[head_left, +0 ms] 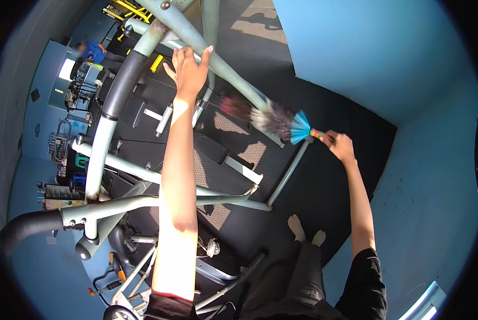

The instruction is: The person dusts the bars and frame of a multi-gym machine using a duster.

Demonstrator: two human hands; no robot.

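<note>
My right hand (339, 145) is wrapped round the short handle of a feather duster (275, 119). Its plume, grey with a dark red tip and a blue collar, is blurred and overlaps the lower end of a pale green frame tube (231, 77) on a gym machine. My left hand (189, 72) rests against the upper part of that same tube, its fingers spread. Below the duster, a black padded seat (212, 148) sits within the machine's frame.
A thick tube with a black grip sleeve (123, 85) rises left of my left arm. Blue walls (377, 58) stand to the right, above black floor matting (351, 117). At the far left, a person in a blue shirt (95, 52) is near more equipment. My feet (296, 228) are below.
</note>
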